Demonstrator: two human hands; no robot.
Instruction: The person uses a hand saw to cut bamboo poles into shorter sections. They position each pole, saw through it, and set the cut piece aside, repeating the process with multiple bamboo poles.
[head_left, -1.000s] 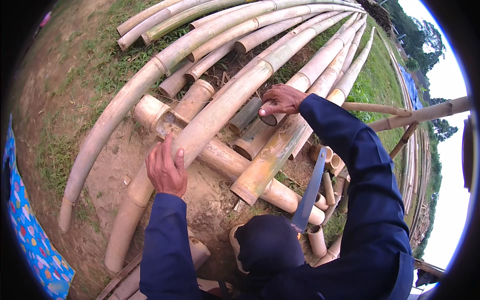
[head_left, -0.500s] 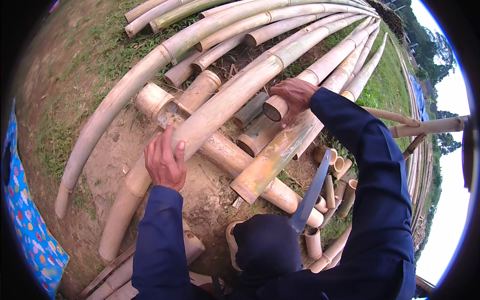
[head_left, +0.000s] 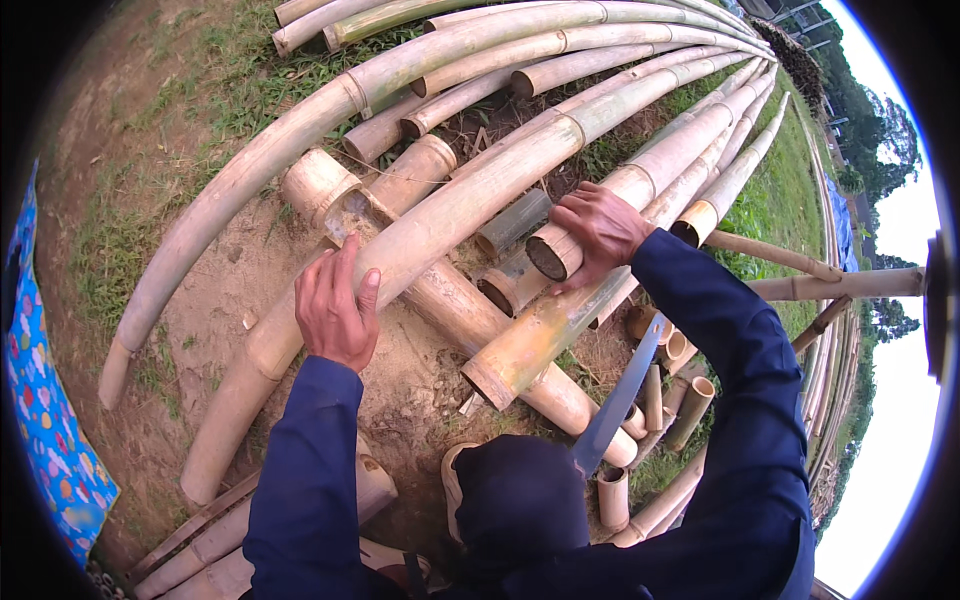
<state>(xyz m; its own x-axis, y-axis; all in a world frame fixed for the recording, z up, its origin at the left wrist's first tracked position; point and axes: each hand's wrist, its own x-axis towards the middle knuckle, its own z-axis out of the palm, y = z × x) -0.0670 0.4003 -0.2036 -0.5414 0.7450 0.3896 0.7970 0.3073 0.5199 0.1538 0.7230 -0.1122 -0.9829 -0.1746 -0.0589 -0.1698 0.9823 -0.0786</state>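
Note:
My left hand (head_left: pixel 338 312) lies over a long pale bamboo pole (head_left: pixel 480 200), fingers curved along it and thumb apart on the near side. To the right, my right hand (head_left: pixel 603 228) is wrapped round the cut end of another bamboo pole (head_left: pixel 640 180), whose dark hollow opening faces me. Just below that end is a shorter yellowish bamboo piece (head_left: pixel 535 345). It rests across a thick bamboo crosspiece (head_left: pixel 455 300), which has a notch holding the long pole near its far-left end. A handsaw (head_left: pixel 620 398) stands with its blade tip up; its handle is hidden behind dark cloth.
More long bamboo poles (head_left: pixel 300 140) fan out ahead. Short cut bamboo pieces (head_left: pixel 690 412) lie at the right, below a bamboo rail (head_left: pixel 850 284). Split bamboo (head_left: pixel 210 545) lies at lower left, and a blue patterned cloth (head_left: pixel 50 430) hangs at the left edge.
The right hand and the pole end in it have shifted slightly down relative to the shorter piece. The left hand stays on its pole. The whole view has tilted a little.

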